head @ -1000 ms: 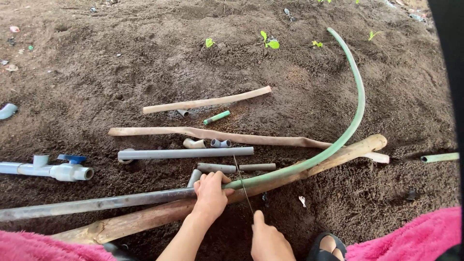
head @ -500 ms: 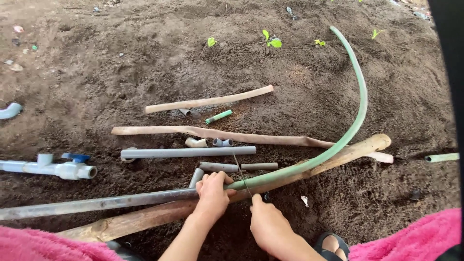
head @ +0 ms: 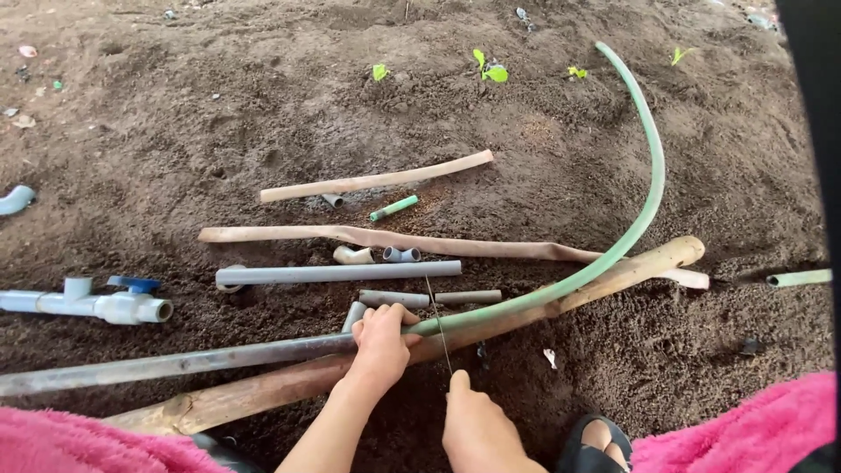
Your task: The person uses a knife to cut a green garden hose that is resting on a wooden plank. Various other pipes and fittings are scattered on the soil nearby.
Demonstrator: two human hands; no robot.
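Observation:
My left hand [head: 382,343] grips a long grey pipe [head: 175,361] where it meets a green curved hose [head: 644,188], pressing them on a thick wooden log [head: 613,276]. My right hand [head: 477,427] holds a thin saw blade [head: 438,324] upright, its edge across the green hose just right of my left hand. Both lie on dark soil.
Short grey pipe pieces [head: 337,273], elbow fittings [head: 352,256], two wooden sticks [head: 377,181] and a small green tube [head: 393,208] lie beyond. A white pipe with a blue valve [head: 96,302] is at the left. Seedlings [head: 488,68] grow further off. Pink cloth [head: 745,429] covers my knees.
My right hand has shifted slightly with the blade, which now stands across the hose. My left hand keeps its grip in the same place.

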